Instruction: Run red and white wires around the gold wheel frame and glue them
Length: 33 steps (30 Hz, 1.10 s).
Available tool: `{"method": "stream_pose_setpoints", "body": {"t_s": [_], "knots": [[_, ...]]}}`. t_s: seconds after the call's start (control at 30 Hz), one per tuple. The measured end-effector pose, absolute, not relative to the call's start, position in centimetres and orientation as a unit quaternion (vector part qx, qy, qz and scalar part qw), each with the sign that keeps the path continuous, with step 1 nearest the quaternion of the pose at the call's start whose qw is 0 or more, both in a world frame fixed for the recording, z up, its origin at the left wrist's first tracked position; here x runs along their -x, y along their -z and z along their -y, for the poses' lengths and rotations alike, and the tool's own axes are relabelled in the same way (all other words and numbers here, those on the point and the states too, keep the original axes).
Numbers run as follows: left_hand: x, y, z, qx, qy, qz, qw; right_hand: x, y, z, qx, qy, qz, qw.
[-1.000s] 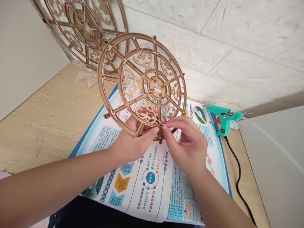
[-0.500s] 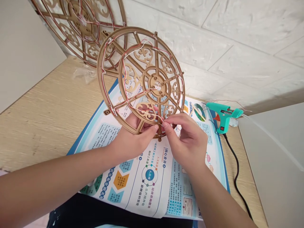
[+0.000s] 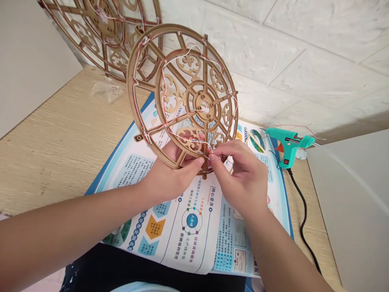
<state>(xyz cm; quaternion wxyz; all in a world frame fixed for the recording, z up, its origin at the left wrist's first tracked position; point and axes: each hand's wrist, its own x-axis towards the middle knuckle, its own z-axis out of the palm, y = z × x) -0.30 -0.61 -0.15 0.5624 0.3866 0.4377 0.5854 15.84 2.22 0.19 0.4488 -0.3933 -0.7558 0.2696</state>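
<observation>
A round, bronze-coloured openwork frame (image 3: 157, 87) with scroll ornaments is held tilted above a printed sheet. My left hand (image 3: 179, 172) grips its lower rim, thumb in front and fingers behind, partly seen through the openings. Red and white wire (image 3: 194, 136) follows the rings and spokes. At the lower right of the frame, my right hand (image 3: 240, 170) pinches the wire between thumb and forefinger, close to the left thumb. A thin dark wire end shows by the right fingers.
A second, larger openwork frame (image 3: 105, 61) leans against the wall at upper left. A teal glue gun (image 3: 288, 146) with a black cord (image 3: 304, 227) stands at right. The printed sheet (image 3: 170, 247) lies beneath my hands. A clear plastic bag (image 3: 106, 90) lies on the wooden table (image 3: 54, 134).
The frame tilts slightly differently and has shifted a little right and up in view. My right fingers have moved slightly right, still pinching the wire. The left hand keeps its grip.
</observation>
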Motion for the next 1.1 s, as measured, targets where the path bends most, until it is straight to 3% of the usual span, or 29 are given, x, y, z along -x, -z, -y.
{"method": "stream_pose_setpoints", "body": {"t_s": [0.3,0.87,1.1], "knots": [[0.6,0.0,0.6,-0.438,-0.557,-0.456,0.539,-16.6,-0.6,-2.8,0.372,-0.283,0.78,0.417],[0.6,0.2,0.5,-0.432,-0.582,-0.463,0.51,-17.0,-0.4,-2.7,0.344,-0.289,0.778,0.439],[0.5,-0.2,0.3,-0.423,-0.571,-0.435,0.554,-16.9,-0.3,-2.6,0.348,-0.241,0.795,0.435]]}}
